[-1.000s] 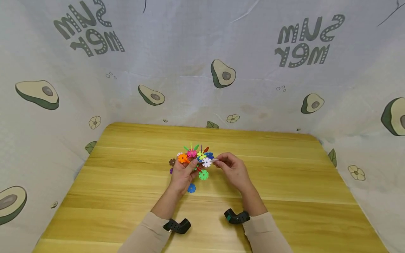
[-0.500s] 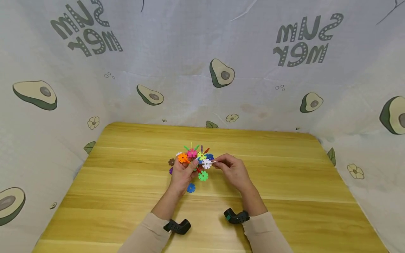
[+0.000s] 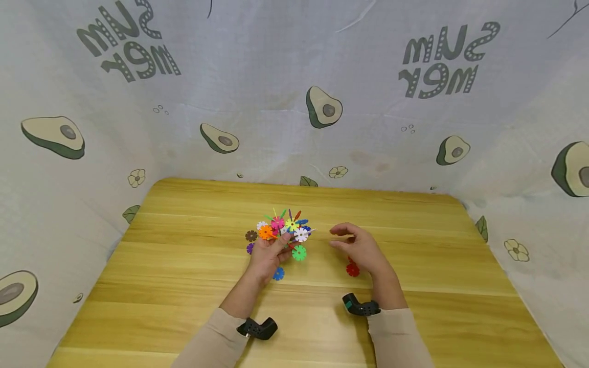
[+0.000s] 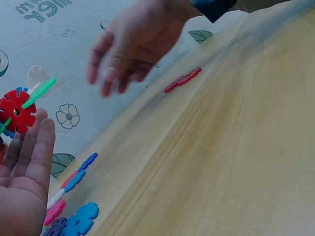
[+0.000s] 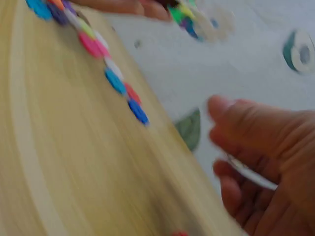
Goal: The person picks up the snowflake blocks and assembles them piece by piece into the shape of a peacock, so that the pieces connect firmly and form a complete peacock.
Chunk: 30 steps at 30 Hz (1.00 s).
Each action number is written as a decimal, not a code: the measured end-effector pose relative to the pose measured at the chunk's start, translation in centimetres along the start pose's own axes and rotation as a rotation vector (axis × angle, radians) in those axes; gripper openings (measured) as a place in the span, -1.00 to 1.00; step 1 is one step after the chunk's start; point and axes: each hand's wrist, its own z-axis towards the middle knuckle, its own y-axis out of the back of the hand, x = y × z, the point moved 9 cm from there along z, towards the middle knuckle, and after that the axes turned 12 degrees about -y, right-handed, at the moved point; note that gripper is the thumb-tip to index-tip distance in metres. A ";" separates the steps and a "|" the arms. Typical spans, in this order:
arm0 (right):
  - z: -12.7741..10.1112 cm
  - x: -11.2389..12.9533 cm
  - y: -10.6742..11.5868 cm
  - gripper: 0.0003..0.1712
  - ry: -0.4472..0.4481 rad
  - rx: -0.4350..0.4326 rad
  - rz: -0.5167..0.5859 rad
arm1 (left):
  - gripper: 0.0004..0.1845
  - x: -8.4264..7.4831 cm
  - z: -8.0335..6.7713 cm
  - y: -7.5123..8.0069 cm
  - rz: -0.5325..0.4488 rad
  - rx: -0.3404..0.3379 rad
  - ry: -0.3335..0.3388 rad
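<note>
Head view: a cluster (image 3: 285, 227) of joined plastic snowflake discs is held up by the left hand (image 3: 269, 253), whose fingers are curled round its lower part; white, pink, orange and yellow discs are seen on top. In the left wrist view, the fingers (image 4: 37, 147) are seen nearly straight beside a red disc (image 4: 17, 110) of the cluster, so the grip itself is shown only from above.

The right hand (image 3: 361, 248) is held apart from the cluster, to its right, with fingers loosely bent and nothing seen between them from the head view. In the right wrist view the picture is blurred, and a thin pale streak across the palm cannot be told.

A green disc (image 3: 299, 252) is seen just right of the left hand's fingertips, below the cluster. A blue disc (image 3: 278, 274) lies on the tabletop (image 3: 184, 266) just beside the left hand's heel. A red piece (image 3: 353, 269) lies on the tabletop just under the right hand. Brown (image 3: 250, 235) and purple (image 3: 250, 248) discs lie just left of the left hand.
</note>
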 end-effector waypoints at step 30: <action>1.1 -0.7 -2.2 -0.71 -0.077 -0.093 -0.208 | -0.61 -0.1 0.1 0.8 0.053 -0.050 0.009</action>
